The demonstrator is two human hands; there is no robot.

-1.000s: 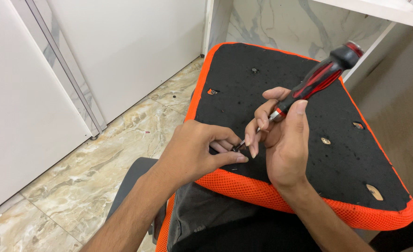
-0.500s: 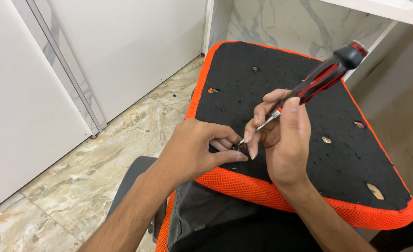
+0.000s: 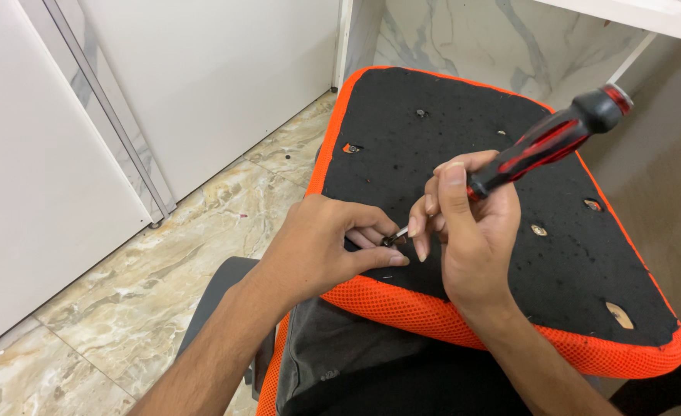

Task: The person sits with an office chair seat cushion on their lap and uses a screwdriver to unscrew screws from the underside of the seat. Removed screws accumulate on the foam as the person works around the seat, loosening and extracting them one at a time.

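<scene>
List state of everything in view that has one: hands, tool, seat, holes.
right hand: gripping the screwdriver shaft.
left hand: fingers pinched at the tip, on a small dark part.
screwdriver: tilted, handle up to the right, tip down at the seat.
seat panel: underside up, resting across the lap.
mounting holes: several open; whether screws sit in them is unclear.

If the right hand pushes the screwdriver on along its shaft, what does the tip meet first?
The right hand aims the screwdriver down-left; its tip seems already on a small dark fastener pinched by the left hand, seat underside just behind. Depth is unclear.
</scene>
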